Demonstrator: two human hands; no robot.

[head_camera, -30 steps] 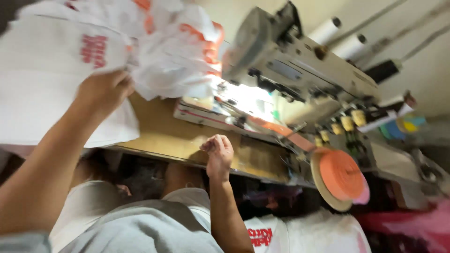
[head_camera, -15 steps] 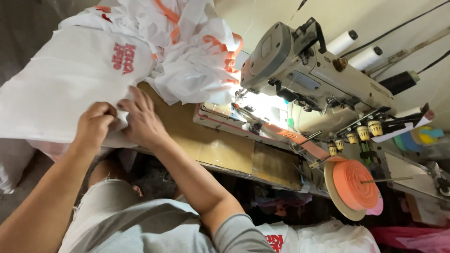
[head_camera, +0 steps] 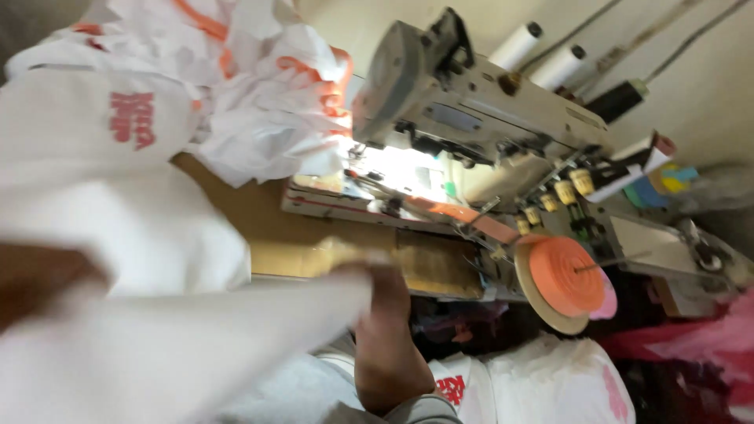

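A white garment (head_camera: 181, 345) stretches, blurred, across the lower left of the head view, in front of the wooden table (head_camera: 314, 251). My right hand (head_camera: 385, 286) grips its right edge at the table's front edge, forearm running down toward me. My left hand (head_camera: 35, 283) is a brown blur at the far left, half covered by the cloth and seemingly gripping it. A pile of white garments with orange trim and red prints (head_camera: 196, 94) lies on the table's left side.
A grey industrial sewing machine (head_camera: 471, 118) stands lit at the table's right, with thread cones (head_camera: 542, 55) behind it. An orange tape roll on a disc (head_camera: 565, 279) hangs at the front right. More white garments (head_camera: 542, 385) lie below; pink fabric (head_camera: 707, 345) sits at right.
Both hands left the pile on the table. They have drawn one white garment toward me and spread it wide, the right hand swinging to the table's front edge.
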